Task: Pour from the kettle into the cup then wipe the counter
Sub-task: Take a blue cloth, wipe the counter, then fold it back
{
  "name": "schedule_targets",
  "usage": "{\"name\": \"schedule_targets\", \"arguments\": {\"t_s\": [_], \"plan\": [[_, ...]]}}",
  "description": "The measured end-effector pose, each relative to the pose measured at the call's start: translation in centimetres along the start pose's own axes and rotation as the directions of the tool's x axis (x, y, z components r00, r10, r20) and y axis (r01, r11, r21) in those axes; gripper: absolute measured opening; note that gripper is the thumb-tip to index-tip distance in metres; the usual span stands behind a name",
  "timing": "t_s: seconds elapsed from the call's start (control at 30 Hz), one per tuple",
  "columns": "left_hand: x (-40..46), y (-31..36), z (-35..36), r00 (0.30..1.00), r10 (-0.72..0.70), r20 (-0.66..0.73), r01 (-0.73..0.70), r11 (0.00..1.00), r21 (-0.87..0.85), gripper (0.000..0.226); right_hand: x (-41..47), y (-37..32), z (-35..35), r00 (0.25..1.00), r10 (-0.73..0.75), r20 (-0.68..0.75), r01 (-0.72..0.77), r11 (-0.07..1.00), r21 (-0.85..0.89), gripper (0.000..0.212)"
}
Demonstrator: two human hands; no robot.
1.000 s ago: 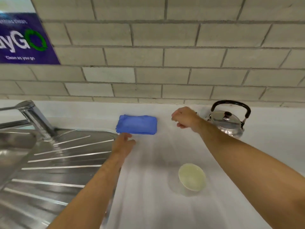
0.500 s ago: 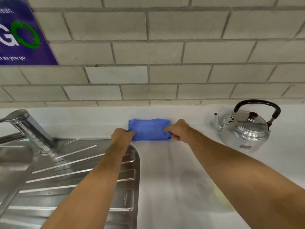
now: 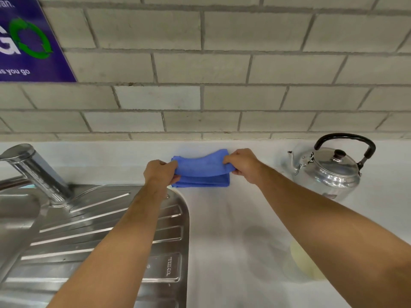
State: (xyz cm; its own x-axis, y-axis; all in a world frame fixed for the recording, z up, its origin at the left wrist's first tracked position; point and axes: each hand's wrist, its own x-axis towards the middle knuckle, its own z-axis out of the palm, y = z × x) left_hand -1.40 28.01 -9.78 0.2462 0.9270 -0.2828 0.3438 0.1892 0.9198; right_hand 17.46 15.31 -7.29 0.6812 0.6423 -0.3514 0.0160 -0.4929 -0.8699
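A folded blue cloth (image 3: 201,171) lies at the back of the white counter (image 3: 224,241), close to the wall. My left hand (image 3: 159,174) grips its left end and my right hand (image 3: 243,164) grips its right end; the top layer is lifted and arched between them. A shiny metal kettle (image 3: 329,172) with a black handle stands upright at the back right, apart from my right hand. The pale cup (image 3: 299,258) sits near the front right, mostly hidden under my right forearm.
A stainless steel sink drainboard (image 3: 106,236) fills the left side, with a chrome tap (image 3: 33,170) at its back. A grey brick wall (image 3: 222,74) rises behind the counter, with a purple poster (image 3: 26,41) at the upper left.
Both hands reached forward to the cloth and closed on its two ends. The cloth's top layer has lifted off the counter. The view shifted left and forward.
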Motion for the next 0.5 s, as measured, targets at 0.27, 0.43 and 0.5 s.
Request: {"name": "schedule_targets", "arguments": {"t_s": [0.27, 0.43, 0.5], "plan": [[-8.5, 1.1, -2.0, 0.928, 0.126, 0.352, -0.028, 0.962, -0.272, 0.048, -5.5, -0.1, -3.3, 0.917, -0.372, 0.141, 0.386, 0.918, -0.092, 0.045], [-16.6, -2.7, -2.7, 0.911, -0.044, 0.409, 0.121, 0.979, -0.164, 0.040, -10.0, 2.0, -4.1, 0.840, -0.441, 0.317, 0.543, 0.679, -0.494, 0.057], [-20.0, -5.0, -2.5, 0.926, -0.071, 0.372, 0.115, 0.989, -0.098, 0.037, -11.9, 3.3, -3.5, 0.842, -0.378, 0.384, 0.539, 0.591, -0.600, 0.055]]}}
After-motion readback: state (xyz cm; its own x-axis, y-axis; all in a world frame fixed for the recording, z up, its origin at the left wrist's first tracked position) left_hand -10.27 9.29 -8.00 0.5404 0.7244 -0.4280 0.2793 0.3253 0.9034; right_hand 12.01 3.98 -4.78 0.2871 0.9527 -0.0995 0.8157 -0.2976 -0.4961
